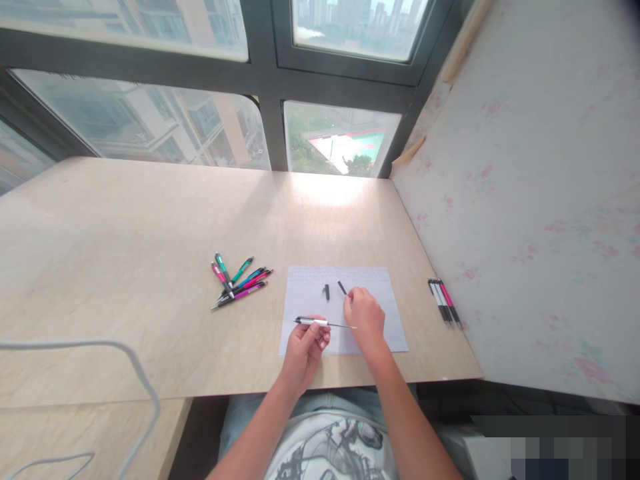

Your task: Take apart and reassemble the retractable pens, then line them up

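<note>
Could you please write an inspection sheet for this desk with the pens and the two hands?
Surface: pale wooden desk, with a white paper sheet near the front edge.
Job's things: white pen barrel with a thin refill sticking out; two small black parts on the sheet.
Clutter: heap of coloured pens to the left; three pens at the right edge.
Grippers: left hand holds the barrel; right hand is at the refill tip.
Cables: white cord, lower left.
Surroundings: window ahead, speckled wall panel on the right.
</note>
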`<state>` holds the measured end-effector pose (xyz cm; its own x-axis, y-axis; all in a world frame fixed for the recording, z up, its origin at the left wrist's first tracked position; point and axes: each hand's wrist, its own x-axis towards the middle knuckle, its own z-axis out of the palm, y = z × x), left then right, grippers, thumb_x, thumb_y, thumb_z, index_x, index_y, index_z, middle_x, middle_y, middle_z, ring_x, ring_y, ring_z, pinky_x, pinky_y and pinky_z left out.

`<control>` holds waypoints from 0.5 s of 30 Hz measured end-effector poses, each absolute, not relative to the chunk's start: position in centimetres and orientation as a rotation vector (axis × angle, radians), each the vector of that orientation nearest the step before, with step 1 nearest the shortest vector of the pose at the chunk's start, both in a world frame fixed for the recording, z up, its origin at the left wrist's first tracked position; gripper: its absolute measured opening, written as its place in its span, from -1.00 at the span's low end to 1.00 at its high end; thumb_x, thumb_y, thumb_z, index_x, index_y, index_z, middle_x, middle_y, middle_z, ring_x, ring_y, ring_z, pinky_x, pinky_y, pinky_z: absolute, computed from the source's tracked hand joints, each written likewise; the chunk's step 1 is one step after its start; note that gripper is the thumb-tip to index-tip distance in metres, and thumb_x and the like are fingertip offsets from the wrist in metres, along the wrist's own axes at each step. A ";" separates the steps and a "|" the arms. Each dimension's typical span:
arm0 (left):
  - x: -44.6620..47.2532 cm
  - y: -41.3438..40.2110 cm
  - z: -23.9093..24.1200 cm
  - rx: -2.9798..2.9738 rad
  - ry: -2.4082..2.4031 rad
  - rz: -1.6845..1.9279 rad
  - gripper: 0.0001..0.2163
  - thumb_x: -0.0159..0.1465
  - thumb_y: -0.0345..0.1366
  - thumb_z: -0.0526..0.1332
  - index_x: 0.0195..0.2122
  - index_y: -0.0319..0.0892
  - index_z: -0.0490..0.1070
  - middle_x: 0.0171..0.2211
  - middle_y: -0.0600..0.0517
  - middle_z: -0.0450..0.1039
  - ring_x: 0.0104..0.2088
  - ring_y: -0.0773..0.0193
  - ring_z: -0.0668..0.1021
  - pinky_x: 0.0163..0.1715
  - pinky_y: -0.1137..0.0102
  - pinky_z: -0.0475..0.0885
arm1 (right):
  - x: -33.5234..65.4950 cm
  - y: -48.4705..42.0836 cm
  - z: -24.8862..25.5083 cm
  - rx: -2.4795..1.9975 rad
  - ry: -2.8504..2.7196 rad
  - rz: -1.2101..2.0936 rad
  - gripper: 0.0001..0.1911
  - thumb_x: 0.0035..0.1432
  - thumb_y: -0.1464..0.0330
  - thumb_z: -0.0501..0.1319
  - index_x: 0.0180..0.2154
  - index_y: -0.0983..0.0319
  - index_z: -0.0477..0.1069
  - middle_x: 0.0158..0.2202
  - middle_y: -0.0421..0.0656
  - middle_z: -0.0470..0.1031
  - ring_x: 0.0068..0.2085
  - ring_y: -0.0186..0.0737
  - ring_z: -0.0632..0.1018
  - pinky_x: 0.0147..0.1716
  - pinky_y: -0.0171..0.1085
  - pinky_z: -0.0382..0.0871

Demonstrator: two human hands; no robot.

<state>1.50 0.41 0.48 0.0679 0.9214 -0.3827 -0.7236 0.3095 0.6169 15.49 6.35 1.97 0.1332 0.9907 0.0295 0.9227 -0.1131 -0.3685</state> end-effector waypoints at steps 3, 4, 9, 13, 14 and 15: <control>1.5 0.4 0.4 0.289 0.809 1.273 -0.80 0.12 -0.26 0.38 -0.29 -0.27 0.53 -0.46 -0.01 0.49 -0.47 0.41 0.46 -0.48 0.51 0.32 | 17.6 5.4 1.9 -1.967 -1.726 0.557 -0.87 0.20 0.35 0.11 -0.37 0.20 0.39 -0.40 -0.12 0.52 -0.38 -0.18 0.50 -0.40 -0.27 0.25; 1.5 0.4 0.4 0.288 0.802 1.275 -0.81 0.13 -0.27 0.37 -0.29 -0.27 0.53 -0.46 -0.01 0.49 -0.47 0.41 0.46 -0.48 0.52 0.32 | 18.4 5.0 1.8 -1.896 -1.678 0.645 -0.87 0.19 0.33 0.13 -0.38 0.20 0.39 -0.41 -0.14 0.52 -0.38 -0.19 0.51 -0.37 -0.26 0.28; 1.5 0.3 0.3 0.289 0.779 1.280 -0.82 0.15 -0.28 0.35 -0.27 -0.28 0.53 -0.46 -0.01 0.48 -0.46 0.41 0.46 -0.48 0.53 0.30 | 21.8 2.3 2.0 -1.687 -1.455 0.959 -0.80 0.12 0.24 0.21 -0.26 0.22 0.44 -0.37 -0.13 0.53 -0.34 -0.16 0.52 -0.35 -0.23 0.37; 1.5 0.3 0.3 0.295 0.783 1.276 -0.82 0.15 -0.28 0.36 -0.27 -0.28 0.53 -0.46 -0.01 0.48 -0.46 0.41 0.46 -0.48 0.53 0.30 | 23.2 0.3 2.8 -1.607 -1.430 1.075 -0.78 0.15 0.22 0.21 -0.24 0.22 0.48 -0.28 -0.09 0.53 -0.24 -0.12 0.52 -0.33 -0.23 0.40; 1.5 0.3 0.2 0.296 0.787 1.275 -0.82 0.15 -0.28 0.36 -0.27 -0.28 0.53 -0.46 -0.01 0.48 -0.46 0.41 0.46 -0.48 0.53 0.30 | 23.4 0.0 3.1 -1.586 -1.434 1.079 -0.78 0.15 0.22 0.21 -0.26 0.21 0.49 -0.27 -0.08 0.53 -0.22 -0.11 0.52 -0.32 -0.23 0.41; 1.5 0.3 0.2 0.298 0.790 1.275 -0.82 0.15 -0.28 0.36 -0.27 -0.28 0.53 -0.46 -0.01 0.48 -0.46 0.41 0.46 -0.48 0.53 0.30 | 23.5 -0.2 3.3 -1.559 -1.440 1.074 -0.78 0.16 0.22 0.21 -0.26 0.21 0.50 -0.26 -0.07 0.53 -0.20 -0.10 0.52 -0.31 -0.23 0.41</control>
